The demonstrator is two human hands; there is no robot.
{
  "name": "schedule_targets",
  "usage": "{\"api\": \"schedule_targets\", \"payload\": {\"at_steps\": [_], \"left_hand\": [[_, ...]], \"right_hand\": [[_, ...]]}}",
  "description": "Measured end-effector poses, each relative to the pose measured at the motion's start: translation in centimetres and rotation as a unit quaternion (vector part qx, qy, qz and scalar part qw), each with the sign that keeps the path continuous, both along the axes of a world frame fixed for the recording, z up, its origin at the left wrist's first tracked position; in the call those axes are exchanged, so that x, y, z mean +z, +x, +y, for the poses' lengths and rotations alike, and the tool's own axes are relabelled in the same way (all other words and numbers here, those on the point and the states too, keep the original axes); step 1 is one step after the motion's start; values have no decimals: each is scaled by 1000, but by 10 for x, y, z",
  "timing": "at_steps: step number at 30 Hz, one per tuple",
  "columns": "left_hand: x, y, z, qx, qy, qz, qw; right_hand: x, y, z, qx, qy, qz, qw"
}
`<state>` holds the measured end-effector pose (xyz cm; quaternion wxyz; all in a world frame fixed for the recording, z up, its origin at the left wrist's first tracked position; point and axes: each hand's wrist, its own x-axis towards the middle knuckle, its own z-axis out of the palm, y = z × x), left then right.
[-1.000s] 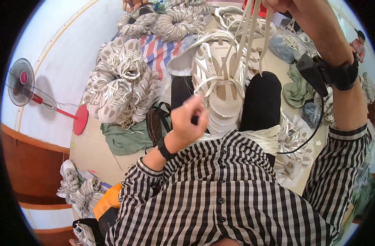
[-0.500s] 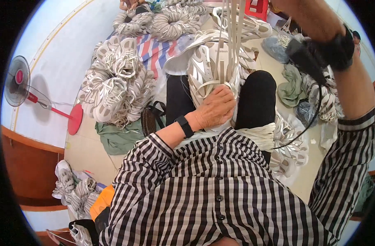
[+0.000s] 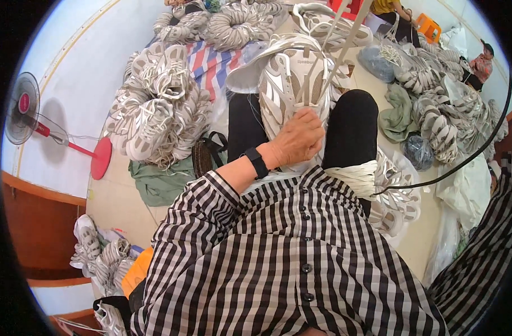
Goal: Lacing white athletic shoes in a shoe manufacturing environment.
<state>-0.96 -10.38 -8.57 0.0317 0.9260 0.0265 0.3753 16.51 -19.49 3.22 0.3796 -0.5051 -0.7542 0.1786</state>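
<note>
Between my knees, a beige and white sneaker upper [image 3: 278, 84] lies on my lap. My left hand [image 3: 298, 137] is closed on it near the lace holes, its fingers curled over the near part. From just beyond these fingers, pale flat shoelaces [image 3: 345, 47] run taut, up and to the right, out of the top of the picture. My right hand is out of view; only its checked sleeve [image 3: 480, 263] shows at the right rim. Beside my right thigh lies a bundle of pale laces [image 3: 354, 182].
Stacked sneaker uppers [image 3: 160, 106] stand at left, with rings of them [image 3: 236, 28] farther off. A red fan [image 3: 102, 157] stands by the left wall. More uppers [image 3: 435, 126] and dark plastic bags [image 3: 376, 64] lie at right. A black cable [image 3: 463, 168] crosses there. Other people sit at far right.
My right forearm has swung up and out of view, drawing the laces taut toward the upper right. The loops near my left hand have tightened; that hand has barely moved.
</note>
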Motion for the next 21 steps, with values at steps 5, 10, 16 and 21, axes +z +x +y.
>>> {"api": "schedule_targets", "payload": {"at_steps": [5, 10, 16, 21], "left_hand": [[-1, 0, -1, 4, -21, 16, 1000], [0, 0, 0, 2, -23, 16, 1000], [7, 2, 0, -16, -45, 13, 999], [31, -15, -7, -11, -294, -126, 947]], "right_hand": [[-27, -13, 0, 30, 0, -12, 999], [-10, -21, 1, 50, -34, 41, 997], [67, -21, 3, 96, 36, 137, 985], [228, -12, 16, 153, 185, 191, 952]]}}
